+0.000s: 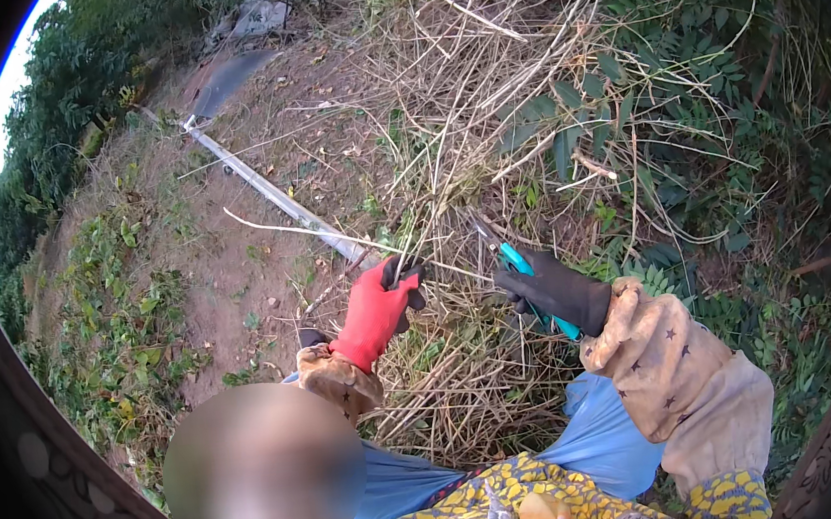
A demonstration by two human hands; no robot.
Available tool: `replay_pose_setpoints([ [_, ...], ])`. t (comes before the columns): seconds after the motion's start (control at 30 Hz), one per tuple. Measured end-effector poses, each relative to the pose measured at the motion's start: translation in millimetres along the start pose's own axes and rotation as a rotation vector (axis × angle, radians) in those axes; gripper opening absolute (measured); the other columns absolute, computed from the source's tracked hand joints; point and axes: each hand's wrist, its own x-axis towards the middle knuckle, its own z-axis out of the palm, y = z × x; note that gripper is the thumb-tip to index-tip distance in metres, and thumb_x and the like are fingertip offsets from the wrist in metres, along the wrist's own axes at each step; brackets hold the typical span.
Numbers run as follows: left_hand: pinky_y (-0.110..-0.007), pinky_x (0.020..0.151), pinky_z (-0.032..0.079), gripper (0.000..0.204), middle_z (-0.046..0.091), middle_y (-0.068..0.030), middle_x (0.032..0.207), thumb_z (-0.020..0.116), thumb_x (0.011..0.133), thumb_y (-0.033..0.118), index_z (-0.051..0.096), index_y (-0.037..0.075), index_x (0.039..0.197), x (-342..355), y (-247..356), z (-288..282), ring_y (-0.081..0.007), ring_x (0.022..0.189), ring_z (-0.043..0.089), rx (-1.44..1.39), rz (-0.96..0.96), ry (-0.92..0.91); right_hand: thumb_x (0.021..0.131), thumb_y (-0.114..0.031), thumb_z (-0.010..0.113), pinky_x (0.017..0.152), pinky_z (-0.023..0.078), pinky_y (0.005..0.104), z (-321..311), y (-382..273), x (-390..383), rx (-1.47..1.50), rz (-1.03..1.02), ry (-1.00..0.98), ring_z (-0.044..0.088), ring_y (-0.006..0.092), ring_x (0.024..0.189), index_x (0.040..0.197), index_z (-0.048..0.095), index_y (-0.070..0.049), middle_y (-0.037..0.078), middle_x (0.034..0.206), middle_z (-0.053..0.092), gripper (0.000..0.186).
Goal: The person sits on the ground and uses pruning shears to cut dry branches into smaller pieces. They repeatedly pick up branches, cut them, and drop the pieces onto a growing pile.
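My left hand (378,308), in a red glove with dark fingertips, is closed on a thin dry stem (318,232). The pale stem runs from the left past my fingers toward my right hand. My right hand (561,291), in a dark glove, grips pruning shears (514,258) by their teal handles. Their metal blades point away from me into the dry stems; whether the blades touch one cannot be made out. A heap of cut dry stems (458,385) lies beneath and between my hands.
Beyond my hands spreads a large tangle of dry stalks (505,51). Green leafy plants (725,150) grow on the right. A pale pole (263,186) lies across the bare soil at left. Blue plastic sheeting (612,431) covers my lap. A blurred round patch hides the lower left.
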Motion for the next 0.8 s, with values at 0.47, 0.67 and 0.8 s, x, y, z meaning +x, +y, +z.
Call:
replay_pose_setpoints([
  [0.47, -0.020, 0.041, 0.034, 0.034, 0.063, 0.0017, 0.070, 0.064, 0.095, 0.030, 0.064, 0.012, 0.124, -40.3, -44.7, -21.8, -0.0030, 0.048, 0.048, -0.044, 0.037, -0.043, 0.096, -0.042, 0.057, 0.066, 0.048, 0.0271, -4.8, -21.0, 31.4, -0.127, -0.086, -0.109, 0.055, 0.0101, 0.072, 0.111, 0.050, -0.002, 0.005, 0.088, 0.057, 0.043],
  [0.67, -0.023, 0.060, 0.047, 0.036, 0.067, 0.0002, 0.079, 0.067, 0.091, 0.017, 0.062, 0.007, 0.125, -43.7, -62.7, -18.4, -0.0041, 0.067, 0.058, 0.008, 0.117, -0.005, 0.097, -0.042, 0.057, 0.066, 0.048, 0.0278, -2.3, -32.2, 25.8, -0.255, -0.019, -0.028, 0.055, 0.0102, 0.073, 0.111, 0.051, -0.004, 0.003, 0.087, 0.054, 0.041],
  [0.8, -0.027, 0.064, 0.051, 0.041, 0.071, -0.0055, 0.085, 0.070, 0.087, 0.018, 0.062, 0.011, 0.126, -45.8, -49.7, -13.3, -0.0093, 0.069, 0.064, 0.099, 0.071, 0.023, 0.095, -0.043, 0.060, 0.066, 0.049, 0.0281, -12.2, -22.0, 32.8, -0.007, -0.055, -0.071, 0.055, 0.0105, 0.073, 0.110, 0.051, -0.004, 0.003, 0.086, 0.055, 0.042],
])
